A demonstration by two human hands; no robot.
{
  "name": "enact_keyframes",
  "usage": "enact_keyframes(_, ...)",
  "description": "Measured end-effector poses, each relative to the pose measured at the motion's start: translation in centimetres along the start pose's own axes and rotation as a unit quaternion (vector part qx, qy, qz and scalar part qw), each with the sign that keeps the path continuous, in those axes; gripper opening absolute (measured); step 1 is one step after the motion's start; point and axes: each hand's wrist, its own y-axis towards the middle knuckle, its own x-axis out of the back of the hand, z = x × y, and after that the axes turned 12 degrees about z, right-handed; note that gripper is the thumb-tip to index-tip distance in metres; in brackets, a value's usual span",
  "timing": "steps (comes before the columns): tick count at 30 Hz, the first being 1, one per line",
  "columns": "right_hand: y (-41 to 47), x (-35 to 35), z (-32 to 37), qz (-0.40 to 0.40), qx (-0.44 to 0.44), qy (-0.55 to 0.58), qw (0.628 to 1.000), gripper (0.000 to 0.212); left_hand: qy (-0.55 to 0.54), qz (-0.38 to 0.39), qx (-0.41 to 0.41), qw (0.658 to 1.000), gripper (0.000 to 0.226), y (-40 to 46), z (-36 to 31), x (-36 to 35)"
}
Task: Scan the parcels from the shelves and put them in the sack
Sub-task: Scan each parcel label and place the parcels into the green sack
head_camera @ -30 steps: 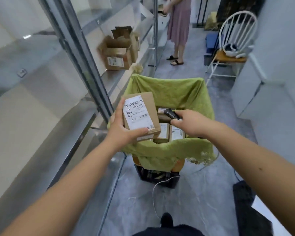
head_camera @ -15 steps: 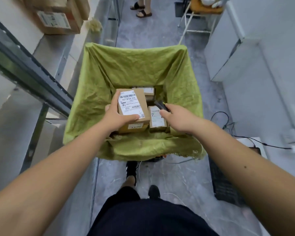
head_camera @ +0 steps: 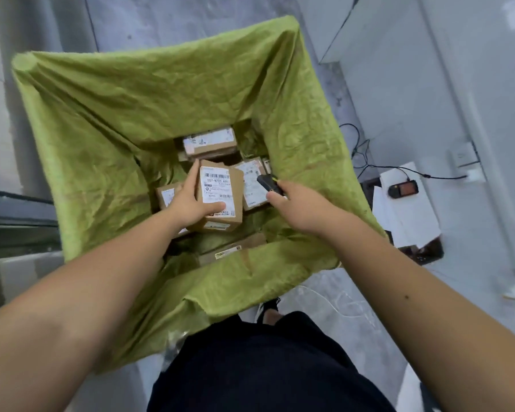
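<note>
The box (head_camera: 220, 197) sits in the left hand's (head_camera: 188, 200) grip, held inside the mouth of the sack (head_camera: 101, 120), above the parcels already lying there. Its white label faces up, with a barcode near the far edge and printed text below. The thumb lies across the near end of the label and the fingers wrap the box's left side, one fingertip reaching its far corner.

Just to the right, the right hand (head_camera: 304, 209) is curled around a black scanner (head_camera: 269, 185), whose dark tip points out past the fingers toward the box. The two are close but apart.

Below the box, several cardboard parcels rest on the sack's bottom: one (head_camera: 210, 142) at the far side with its label up, one (head_camera: 253, 185) just right of the held box and partly under the scanner, one (head_camera: 167, 197) at the left mostly hidden by the left hand, and one (head_camera: 232, 251) at the near side, partly covered by a fold of the sack.

The green sack stands open and square on a grey floor (head_camera: 167, 19). To its right, a small black device (head_camera: 403, 190) lies on white sheets, with a thin black cable (head_camera: 369, 165) running near it.
</note>
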Motion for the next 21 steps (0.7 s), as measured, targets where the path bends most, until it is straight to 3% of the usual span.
enact_keyframes(7, 1.4, 1.0, -0.6, -0.022, -0.048, 0.040, 0.998, 0.054, -0.148, -0.028, 0.002, 0.989, 0.132, 3.7, -0.9, -2.1)
enact_keyframes(15, 0.1, 2.5, -2.5, -0.058, -0.074, 0.076, 0.993, 0.054, -0.192, -0.078, 0.047, 0.977, 0.117, 7.7, -3.6, -6.2)
enact_keyframes(21, -1.2, 2.4, -3.6, -0.069, -0.092, 0.085, 0.990, 0.056, -0.160, -0.132, 0.055, 0.977, 0.101, 10.1, -4.4, -7.4)
